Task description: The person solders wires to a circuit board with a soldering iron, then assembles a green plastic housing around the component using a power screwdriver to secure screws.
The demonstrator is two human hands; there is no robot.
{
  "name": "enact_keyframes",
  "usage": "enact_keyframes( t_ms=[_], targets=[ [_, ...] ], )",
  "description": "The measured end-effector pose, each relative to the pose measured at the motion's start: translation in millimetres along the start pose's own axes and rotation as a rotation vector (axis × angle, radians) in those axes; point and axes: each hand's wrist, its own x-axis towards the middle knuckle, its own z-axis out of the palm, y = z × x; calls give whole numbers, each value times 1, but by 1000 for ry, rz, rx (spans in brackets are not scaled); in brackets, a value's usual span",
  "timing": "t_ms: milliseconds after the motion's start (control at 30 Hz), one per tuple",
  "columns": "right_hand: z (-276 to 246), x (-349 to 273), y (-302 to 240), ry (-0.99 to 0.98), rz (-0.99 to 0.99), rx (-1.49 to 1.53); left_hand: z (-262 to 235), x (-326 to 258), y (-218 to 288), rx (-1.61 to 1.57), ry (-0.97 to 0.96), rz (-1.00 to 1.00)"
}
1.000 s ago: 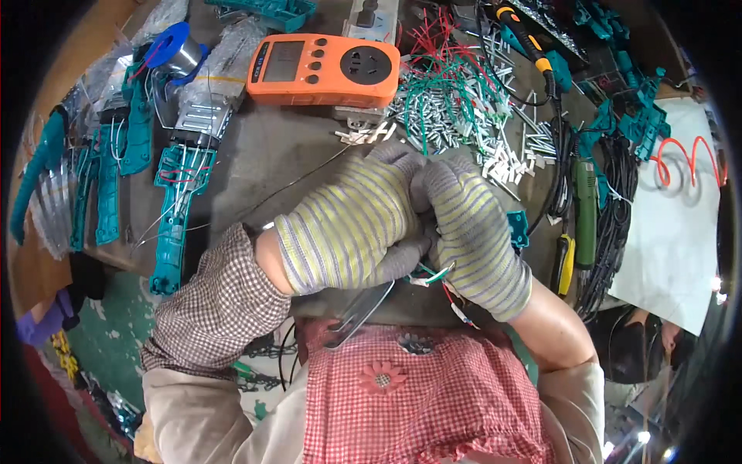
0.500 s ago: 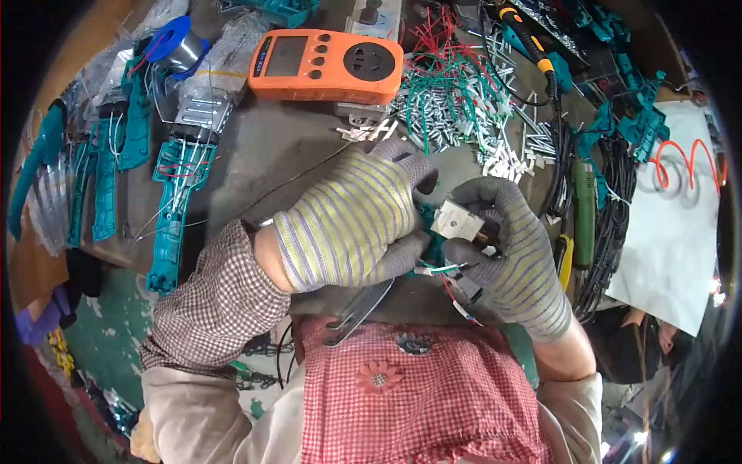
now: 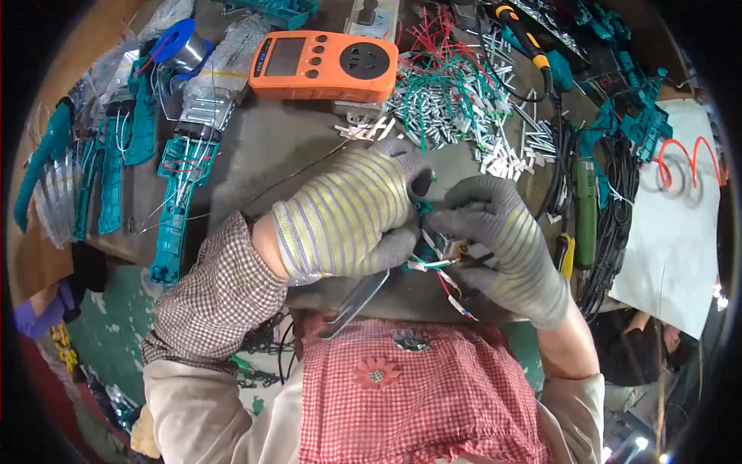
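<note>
Wires (image 3: 430,265) in green, white and red showed in a small tangle between the two gloved hands, over the near part of the desk (image 3: 263,158). They were thin and bent in different directions. Green and white lengths crossed close to the right thumb, while a red one hung toward the near edge, with short white sleeves along it. A bit of teal plastic (image 3: 422,207) peeked out between the hands, just beyond the wires, and a small yellowish spot showed beside the right fingers.

The left hand (image 3: 352,213) was curled, its palm turned down; what it grasped was hidden. A slim dark metal piece (image 3: 354,304) stuck out below it, slanting near and left. The right hand (image 3: 506,243) had its fingers and thumb bent around the tangle, but whether they pinched anything could not be told. Farther off lay a heap of metal tubes (image 3: 421,116).
</note>
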Motion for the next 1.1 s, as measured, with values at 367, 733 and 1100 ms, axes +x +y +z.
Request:
enact_keyframes(
  t_ms=[367,733,1100],
  targets=[
    [-8,-11,31,-129,-162,-14,16,-30,128,296,245,-92],
    [-7,-19,42,-78,-165,133,59,-31,127,493,144,-343],
    [2,-14,26,-49,-173,-172,49,-29,123,379,132,-383]
  ],
)
